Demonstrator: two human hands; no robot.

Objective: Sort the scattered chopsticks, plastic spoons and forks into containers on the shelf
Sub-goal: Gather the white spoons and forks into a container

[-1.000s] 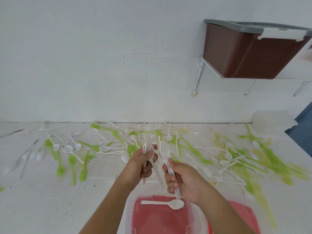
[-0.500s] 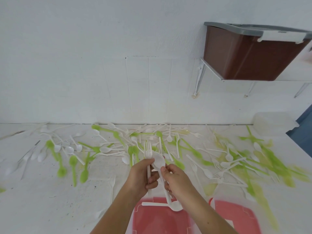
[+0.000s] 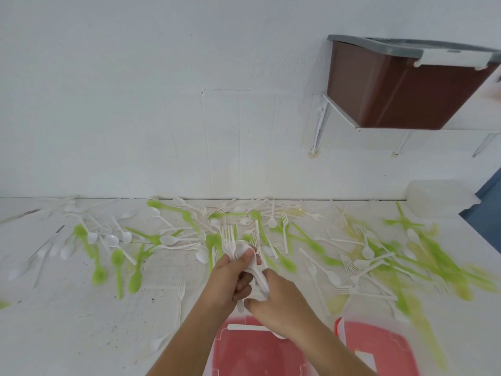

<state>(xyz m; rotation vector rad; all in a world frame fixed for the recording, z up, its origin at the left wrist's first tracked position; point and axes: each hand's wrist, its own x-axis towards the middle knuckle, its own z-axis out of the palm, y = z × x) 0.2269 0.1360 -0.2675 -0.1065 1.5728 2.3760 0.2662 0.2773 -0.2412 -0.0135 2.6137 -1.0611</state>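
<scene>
Mid-sort, frame centre: forks gripped by left hand, spoon pinched by right hand; next, release into lower container likely required.

Two bare hands meet above a white counter strewn with white and green plastic cutlery. The left hand grips white forks, tines up. The right hand pinches a white spoon beside them. Two red-bottomed tubs sit nearest the viewer. A brown bin rests on a wall shelf.
</scene>
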